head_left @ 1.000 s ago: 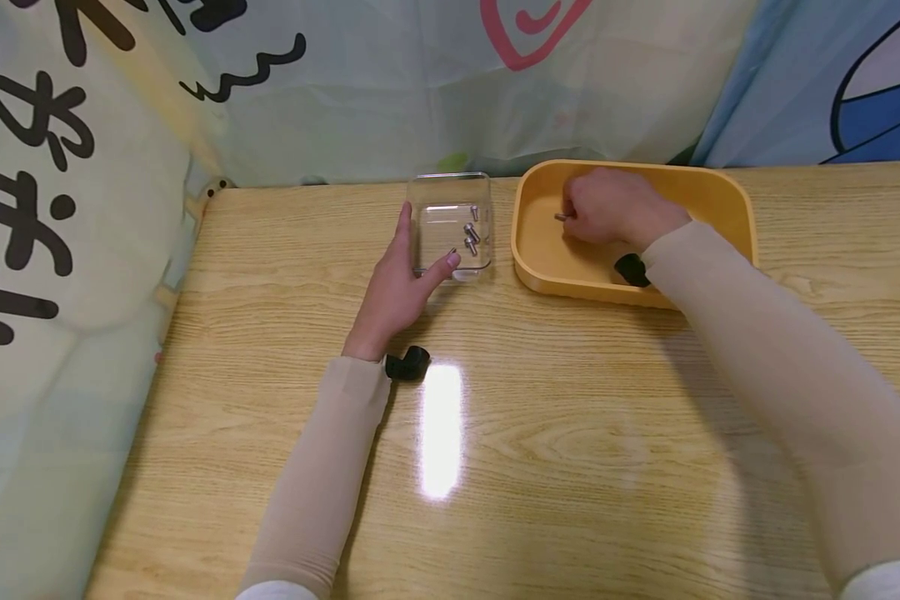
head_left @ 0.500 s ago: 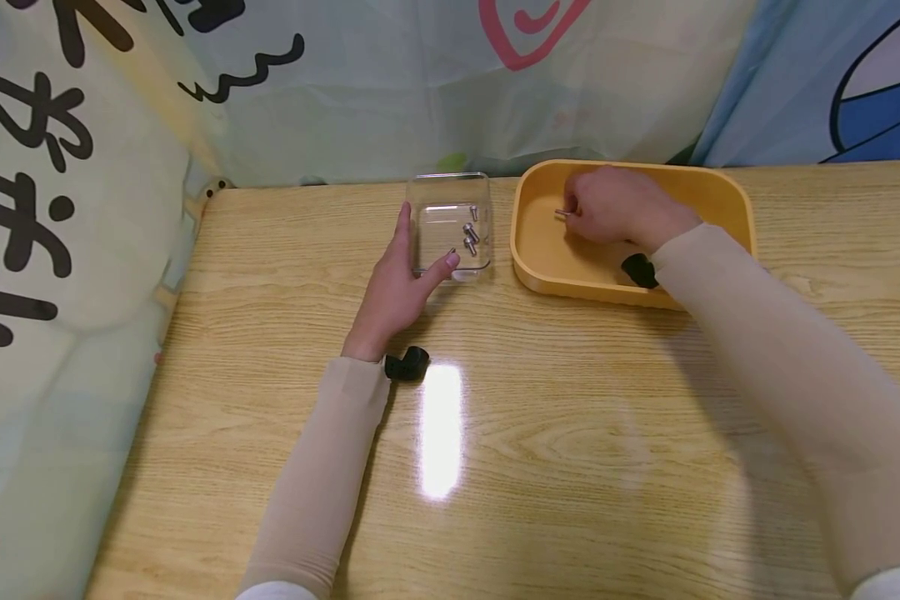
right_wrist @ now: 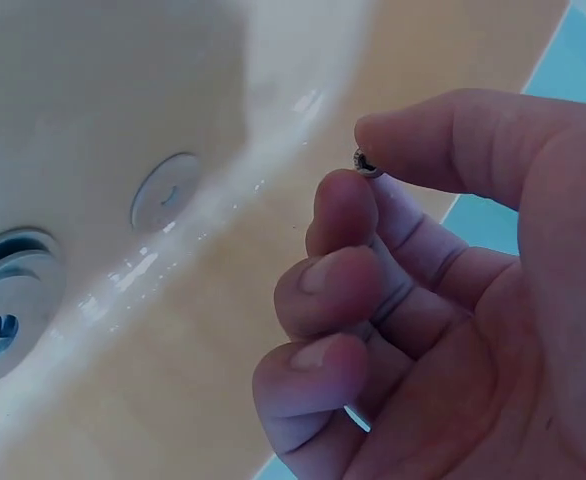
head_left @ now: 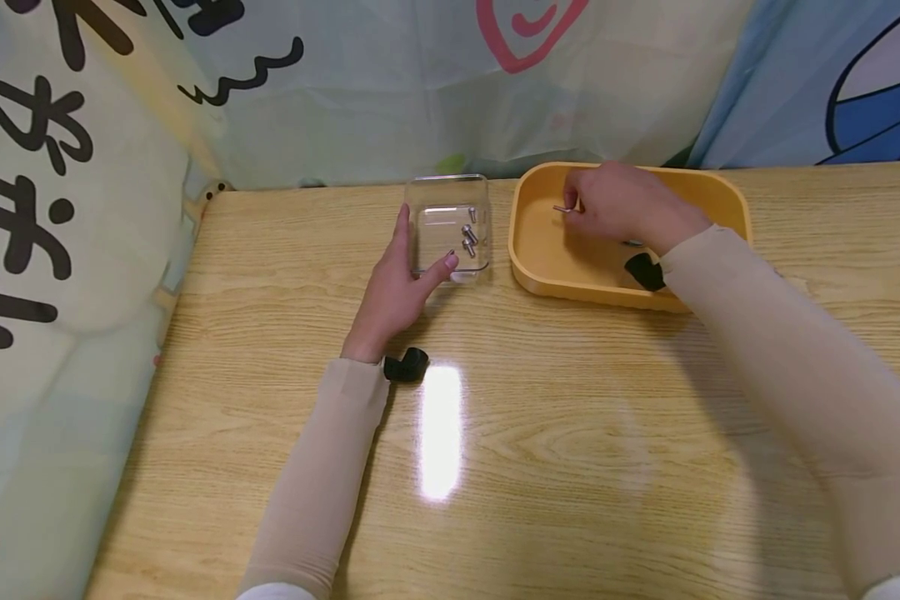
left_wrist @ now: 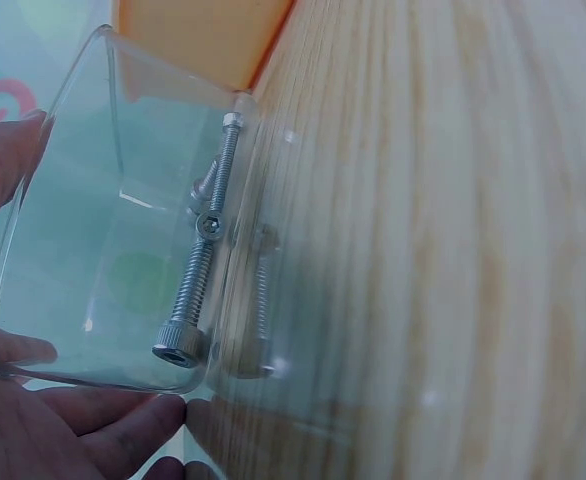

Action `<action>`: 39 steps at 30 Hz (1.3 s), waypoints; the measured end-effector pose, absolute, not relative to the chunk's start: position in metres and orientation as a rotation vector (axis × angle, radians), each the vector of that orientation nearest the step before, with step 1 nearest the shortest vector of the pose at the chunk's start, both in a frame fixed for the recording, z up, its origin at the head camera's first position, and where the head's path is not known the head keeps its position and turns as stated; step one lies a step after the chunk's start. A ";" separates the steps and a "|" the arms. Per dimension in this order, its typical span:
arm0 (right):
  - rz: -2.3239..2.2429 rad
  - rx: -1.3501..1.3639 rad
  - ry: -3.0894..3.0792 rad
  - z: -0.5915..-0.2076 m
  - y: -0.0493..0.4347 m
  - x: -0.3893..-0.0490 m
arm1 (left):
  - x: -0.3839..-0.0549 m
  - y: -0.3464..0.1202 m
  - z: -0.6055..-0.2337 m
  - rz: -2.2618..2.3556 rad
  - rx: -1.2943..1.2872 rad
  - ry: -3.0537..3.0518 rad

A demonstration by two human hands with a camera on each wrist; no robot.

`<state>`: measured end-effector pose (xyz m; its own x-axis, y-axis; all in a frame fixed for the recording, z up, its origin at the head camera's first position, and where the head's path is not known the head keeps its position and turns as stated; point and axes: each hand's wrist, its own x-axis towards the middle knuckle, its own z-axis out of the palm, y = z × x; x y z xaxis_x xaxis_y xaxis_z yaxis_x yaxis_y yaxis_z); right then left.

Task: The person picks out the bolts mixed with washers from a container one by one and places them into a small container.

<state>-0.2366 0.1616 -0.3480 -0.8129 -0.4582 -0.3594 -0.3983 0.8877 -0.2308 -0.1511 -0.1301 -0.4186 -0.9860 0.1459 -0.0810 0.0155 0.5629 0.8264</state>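
Observation:
In the head view my left hand (head_left: pixel 393 292) holds a small clear plastic box (head_left: pixel 427 223) at its near left corner, thumb along the near wall and fingers along the left wall. Several metal socket-head screws (left_wrist: pixel 178 340) lie inside, on the box floor. Above the yellow tray (head_left: pixel 570 293), and over its rim line, is my right hand (head_left: pixel 622 200). Its thumb and index finger pinch a thin metal screw (head_left: pixel 564 209); the right wrist view shows just the screw's end (right_wrist: pixel 366 163), with the other fingers curled. Much of the tray's floor is hidden behind that hand and wrist.
Flat metal washers (right_wrist: pixel 13 310) lie in the tray, seen from the right wrist. Tray and box stand side by side near the far edge of the wooden table (head_left: pixel 540 450). A printed curtain (head_left: pixel 375 108) hangs close behind them and along the left.
My right hand has shifted slightly up and right within the tray, keeping the screw pinched, which now shows more of its length. The left hand and box stay put.

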 end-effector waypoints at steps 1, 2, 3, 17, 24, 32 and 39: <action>-0.199 -0.635 2.649 -0.347 0.161 -0.236 | -0.151 -0.130 -0.419 1.400 0.136 2.650; -0.197 -0.640 2.651 -0.347 0.161 -0.236 | -0.151 -0.130 -0.419 1.400 0.135 2.648; -0.194 -0.641 2.650 -0.346 0.161 -0.235 | -0.151 -0.130 -0.419 1.400 0.135 2.646; -0.194 -0.679 2.687 -0.334 0.154 -0.227 | -0.151 -0.130 -0.420 1.398 0.136 2.652; -0.210 -0.716 2.711 -0.329 0.150 -0.221 | -0.151 -0.130 -0.420 1.392 0.134 2.660; -0.219 -0.740 2.718 -0.329 0.149 -0.218 | -0.151 -0.130 -0.420 1.394 0.137 2.652; -0.229 -0.750 2.725 -0.328 0.144 -0.211 | -0.151 -0.130 -0.419 1.394 0.138 2.651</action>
<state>-0.2113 0.1443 -0.3281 -0.8170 -0.5206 -0.2480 -0.4720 0.8508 -0.2310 -0.1508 -0.1300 -0.4190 -0.9856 0.1471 -0.0838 0.0144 0.5660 0.8243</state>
